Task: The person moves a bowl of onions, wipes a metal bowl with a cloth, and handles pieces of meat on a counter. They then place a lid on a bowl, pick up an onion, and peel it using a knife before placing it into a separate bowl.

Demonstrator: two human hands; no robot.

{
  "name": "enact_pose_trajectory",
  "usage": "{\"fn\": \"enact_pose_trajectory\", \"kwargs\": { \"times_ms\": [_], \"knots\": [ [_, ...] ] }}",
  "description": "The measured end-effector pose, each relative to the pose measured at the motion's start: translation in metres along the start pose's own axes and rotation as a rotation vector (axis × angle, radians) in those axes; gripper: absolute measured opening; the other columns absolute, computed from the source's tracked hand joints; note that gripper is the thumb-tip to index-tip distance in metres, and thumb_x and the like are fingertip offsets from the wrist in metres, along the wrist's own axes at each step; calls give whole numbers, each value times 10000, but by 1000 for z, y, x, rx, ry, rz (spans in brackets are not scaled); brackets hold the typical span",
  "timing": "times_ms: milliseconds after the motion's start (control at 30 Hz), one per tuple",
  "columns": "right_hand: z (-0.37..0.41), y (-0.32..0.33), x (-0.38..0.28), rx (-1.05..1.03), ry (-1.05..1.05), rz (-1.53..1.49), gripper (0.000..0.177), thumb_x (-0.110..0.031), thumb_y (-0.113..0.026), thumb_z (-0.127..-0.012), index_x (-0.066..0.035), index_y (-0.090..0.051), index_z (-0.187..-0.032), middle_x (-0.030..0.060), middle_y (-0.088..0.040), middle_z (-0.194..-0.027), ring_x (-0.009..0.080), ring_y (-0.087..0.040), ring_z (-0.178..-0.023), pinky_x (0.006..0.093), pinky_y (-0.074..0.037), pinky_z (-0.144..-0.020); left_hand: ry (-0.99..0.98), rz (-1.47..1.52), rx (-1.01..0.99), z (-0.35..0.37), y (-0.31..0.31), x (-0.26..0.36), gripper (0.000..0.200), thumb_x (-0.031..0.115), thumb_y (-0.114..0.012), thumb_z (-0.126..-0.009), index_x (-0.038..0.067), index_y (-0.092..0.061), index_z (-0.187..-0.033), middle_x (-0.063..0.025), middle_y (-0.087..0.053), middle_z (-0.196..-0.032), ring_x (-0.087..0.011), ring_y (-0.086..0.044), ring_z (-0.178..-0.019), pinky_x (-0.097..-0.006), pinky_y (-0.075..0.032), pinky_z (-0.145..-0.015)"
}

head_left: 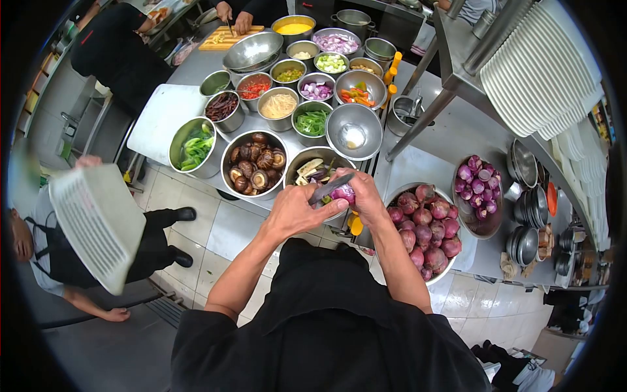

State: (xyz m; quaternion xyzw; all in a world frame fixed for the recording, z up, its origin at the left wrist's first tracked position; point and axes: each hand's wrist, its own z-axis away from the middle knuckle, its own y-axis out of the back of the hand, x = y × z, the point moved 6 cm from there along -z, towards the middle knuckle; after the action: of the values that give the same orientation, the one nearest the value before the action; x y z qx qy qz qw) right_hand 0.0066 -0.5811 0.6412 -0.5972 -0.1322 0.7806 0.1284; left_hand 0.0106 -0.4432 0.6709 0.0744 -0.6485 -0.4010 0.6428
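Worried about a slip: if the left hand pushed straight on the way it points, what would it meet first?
Probably the round purple onion in the right hand; the grey metal knife in the left hand looks against it.

Left hand (297,212) curled into a closed grip, back turned upward. Right hand (362,196) just beside it, fingers bent tightly inward. Bare forearms converging forward from bent elbows, wrists close together.

A mushroom bowl (255,164) is set on the surface (450,130). Green peppers (194,149) are placed left of it, plates (539,68) stacked far right.
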Motion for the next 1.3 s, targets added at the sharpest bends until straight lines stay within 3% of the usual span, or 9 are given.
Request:
{"fn": "enact_pose_trajectory", "kwargs": {
  "times_ms": [533,667,767,800,900,933,1100,1167,1300],
  "knots": [
    [-6,5,13,73,39,65,287,-275,-563,-862,6,-622,-865,37,-596,-706,98,-549,-584,232,-450,-459,-94,289,-34,-9,-17,-11,540,473,-540,-879,-15,-592,-654,-12,-367,-476,-72,-333,-513,-294,-309,-431],
    [1,3,11,241,-180,-102,311,-311,-581,-860,-2,-617,-872,43,-597,-713,114,-551,-559,255,-440,-441,-158,156,170,-8,-16,-10,495,451,-563,-867,-10,-624,-699,-81,-452,-463,-146,-455,-438,-324,-371,-430],
    [-8,12,23,282,-217,-158,329,-342,-560,-872,-19,-611,-830,33,-578,-693,111,-538,-559,252,-419,-462,-278,47,255,-1,-20,3,435,425,-595,-846,3,-652,-754,-135,-516,-489,-239,-542,-443,-346,-415,-443],
    [-13,11,26,437,-96,-246,374,-408,-535,-878,-48,-583,-790,24,-541,-609,95,-463,-441,243,-333,-364,-354,7,266,3,-22,11,406,411,-610,-835,12,-664,-783,-156,-541,-509,-284,-572,-464,-355,-432,-452],
    [-12,16,24,235,-292,-182,418,-465,-499,-885,-66,-553,-776,29,-519,-573,84,-385,-366,229,-260,-322,-425,7,255,10,-34,18,355,383,-629,-825,31,-674,-812,-162,-537,-513,-284,-570,-463,-354,-429,-447],
    [-15,11,21,78,-297,-266,435,-493,-477,-888,-72,-536,-795,43,-524,-580,90,-392,-360,207,-270,-321,-366,22,187,11,-37,16,465,451,-608,-816,-6,-631,-729,-175,-547,-519,-335,-585,-502,-394,-452,-467],
    [-18,31,25,174,-314,-532,437,-480,-472,-874,-53,-553,-839,59,-518,-584,101,-398,-382,180,-294,-320,-244,150,311,9,-11,-3,454,417,-608,-827,-15,-597,-687,-187,-551,-525,-358,-591,-531,-419,-455,-504],
    [-19,31,23,0,-282,-645,348,-387,-429,-892,-59,-528,-833,104,-536,-640,118,-415,-398,203,-284,-307,48,-21,222,1,-5,-26,422,383,-611,-829,-20,-590,-705,-217,-566,-571,-376,-602,-585,-442,-460,-544],
    [-14,30,22,-9,-342,-799,343,-354,-427,-863,-34,-540,-819,125,-532,-677,125,-401,-392,203,-291,-308,46,-292,244,-10,-4,-50,390,353,-654,-803,-34,-604,-801,-206,-592,-617,-358,-619,-615,-435,-453,-563]
  ]
}}
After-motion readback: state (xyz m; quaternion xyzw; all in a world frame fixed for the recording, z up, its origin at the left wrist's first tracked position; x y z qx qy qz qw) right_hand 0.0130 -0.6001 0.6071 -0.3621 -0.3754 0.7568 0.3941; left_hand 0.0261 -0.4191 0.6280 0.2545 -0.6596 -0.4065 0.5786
